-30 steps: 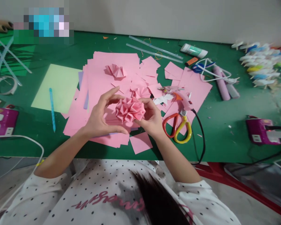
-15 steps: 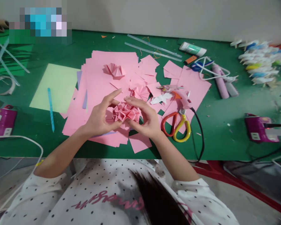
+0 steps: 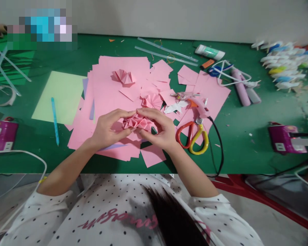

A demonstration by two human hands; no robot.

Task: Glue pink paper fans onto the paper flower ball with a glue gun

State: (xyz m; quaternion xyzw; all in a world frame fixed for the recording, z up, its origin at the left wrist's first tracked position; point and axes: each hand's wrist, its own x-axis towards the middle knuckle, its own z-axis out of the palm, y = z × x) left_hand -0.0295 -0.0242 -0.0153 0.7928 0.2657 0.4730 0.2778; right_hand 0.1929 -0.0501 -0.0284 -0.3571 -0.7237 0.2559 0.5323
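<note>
A pleated pink paper flower (image 3: pixel 136 121) is held between both hands, above a stack of pink paper. My left hand (image 3: pixel 110 127) grips its left side, thumb below and fingers along the top. On the other side my right hand (image 3: pixel 159 129) pinches it the same way; the fingers partly cover its edges. Just beyond lies a folded pink paper piece (image 3: pixel 152 100), and farther back a similar pleated piece (image 3: pixel 124 77) rests on the pink paper sheets (image 3: pixel 106 89).
Right of my hands lie scissors (image 3: pixel 195 138) with red and yellow handles and a pink glue gun (image 3: pixel 197 104) with a black cord. A blue pen (image 3: pixel 54 121) lies partly on pale green paper (image 3: pixel 61 92). Clear glue sticks (image 3: pixel 166 56) and a white-green tube (image 3: pixel 209 52) lie behind.
My left fingers have come down from a raised position onto the top of the paper flower. The flower is now tipped and looks flatter. The view has shifted slightly.
</note>
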